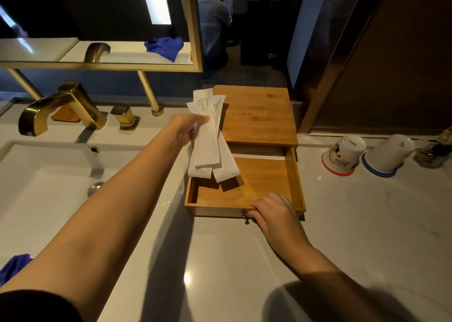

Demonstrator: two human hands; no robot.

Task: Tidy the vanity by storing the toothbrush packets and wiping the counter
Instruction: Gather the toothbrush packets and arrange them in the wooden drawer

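My left hand (184,128) grips a bunch of white toothbrush packets (210,145), held above the back left of the open wooden drawer (297,174). The top packet reads "BRUSHING TEETH". The drawer is pulled out of a bamboo box (256,116) standing on the pale counter (244,260). A white strip shows at the drawer's back; the rest of its floor is bare wood. My right hand (274,214) rests on the drawer's front edge beside the small knob (245,217), fingers curled over the rim. A blue cloth (13,268) lies at the counter's lower left edge, partly hidden by my left arm.
A white sink (44,187) with a gold faucet (61,108) fills the left. Two upturned cups (344,154) (389,154) stand at the right on red and blue coasters. A gold-framed mirror (193,28) hangs behind. A person crouches in the far doorway (215,23).
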